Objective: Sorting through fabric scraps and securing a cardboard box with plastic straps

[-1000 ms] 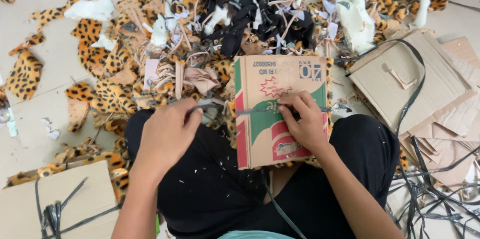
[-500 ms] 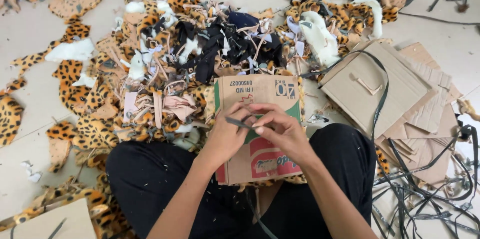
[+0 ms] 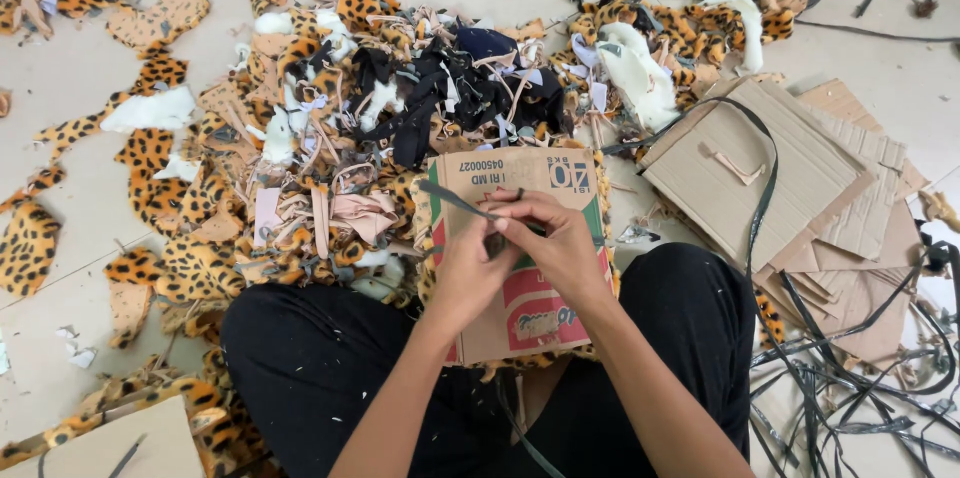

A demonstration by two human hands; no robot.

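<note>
I sit cross-legged on the floor in black trousers with a printed cardboard sheet [image 3: 545, 318] across my lap. Both hands meet over its middle. My left hand [image 3: 470, 263] pinches a thin dark grey strip [image 3: 455, 200] that runs up and to the left from my fingers. My right hand [image 3: 555, 238] curls over the same spot, its fingertips touching the strip's near end beside the left fingers. What the fingers press between them is hidden.
A heap of leopard-print, black, pink and white fabric scraps [image 3: 330, 128] covers the floor ahead and left. Flat cardboard pieces [image 3: 770, 178] lie stacked at the right, with a tangle of dark straps [image 3: 850, 378] beside them. A cardboard piece [image 3: 110, 443] lies at bottom left.
A second ago my hands lay apart on the cardboard sheet's edges. They came together over its middle and took hold of the thin dark strip. The view shifted slightly right.
</note>
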